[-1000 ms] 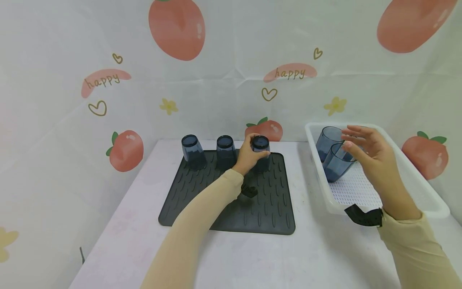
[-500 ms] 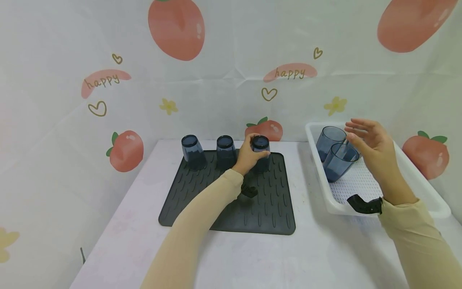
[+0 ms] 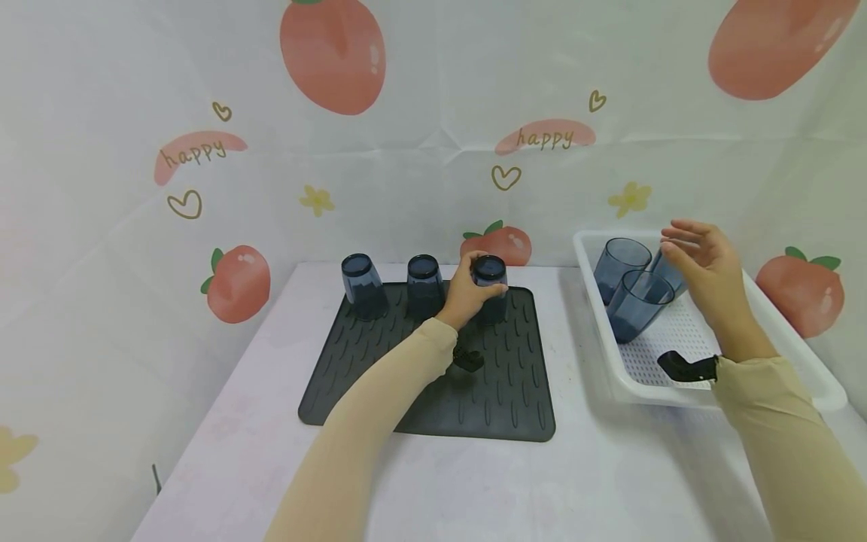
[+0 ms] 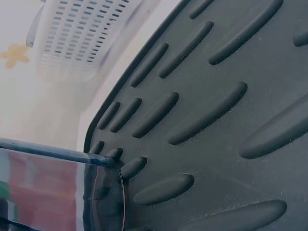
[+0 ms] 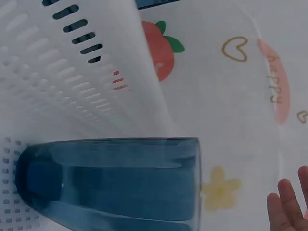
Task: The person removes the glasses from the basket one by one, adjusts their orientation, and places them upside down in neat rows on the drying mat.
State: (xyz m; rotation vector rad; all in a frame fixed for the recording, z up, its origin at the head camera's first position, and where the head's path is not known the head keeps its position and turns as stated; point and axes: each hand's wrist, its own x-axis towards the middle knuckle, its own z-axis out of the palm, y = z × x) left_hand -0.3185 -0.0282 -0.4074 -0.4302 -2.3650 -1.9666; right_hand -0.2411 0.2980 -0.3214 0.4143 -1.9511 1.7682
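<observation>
My left hand [image 3: 467, 290] grips an upside-down blue glass [image 3: 493, 297] at the back right of the black ridged mat [image 3: 433, 391]. That glass [image 4: 53, 187] fills the lower left of the left wrist view. Two more upturned glasses, a middle one [image 3: 424, 287] and a left one [image 3: 363, 287], stand along the mat's back edge. My right hand [image 3: 714, 278] hovers over the white basket [image 3: 603, 361], its fingertips [image 5: 286, 192] apart from the glass [image 5: 120, 183] seen there. Two glasses [image 3: 622, 263] [image 3: 637, 305] lean mouth-up inside; another [image 3: 669, 272] is partly behind the hand.
The basket's perforated floor [image 3: 677, 342] shows in front of the glasses. Its raised rim lies right of the mat, with a strip of white table [image 3: 576, 361] between. A printed cloth backdrop [image 3: 406, 165] rises behind the table.
My right hand has shifted slightly right and up, away from the basket's glasses, and more of the glass behind its fingers shows. The left hand stays on its glass.
</observation>
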